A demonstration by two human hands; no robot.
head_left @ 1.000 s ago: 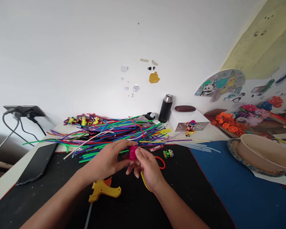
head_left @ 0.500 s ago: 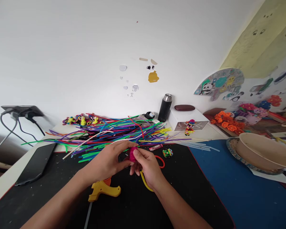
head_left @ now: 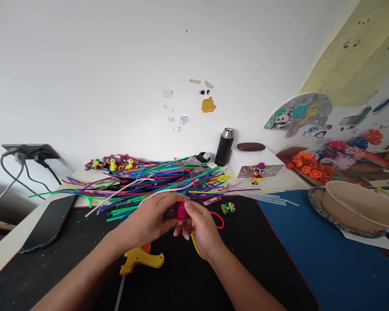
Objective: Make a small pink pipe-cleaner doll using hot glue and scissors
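Note:
A small fuzzy pink piece (head_left: 181, 211) is pinched between both hands above the black mat (head_left: 178, 285). My left hand (head_left: 154, 216) holds its left side between thumb and fingers. From the right, my right hand (head_left: 199, 226) presses its thumb on the same piece, with its lower fingers curled beneath. Under and behind the right hand lie a yellow handle (head_left: 197, 248) and a red loop (head_left: 219, 220), partly covered. A yellow glue gun (head_left: 142, 258) rests below the left hand. A small green figure piece (head_left: 227, 208) lies right of the hands.
Many coloured pipe cleaners (head_left: 142, 181) are heaped behind the hands. A black phone (head_left: 48, 224) lies at the left. A black flask (head_left: 224, 147), a white box (head_left: 269, 157) and a small doll (head_left: 258, 172) stand at the back. At the right is a large bowl (head_left: 359, 207).
Both hands have shifted very slightly around the pink piece, and the right hand's lower fingers have moved a little. The pink piece looks slightly turned. Nothing has been let go.

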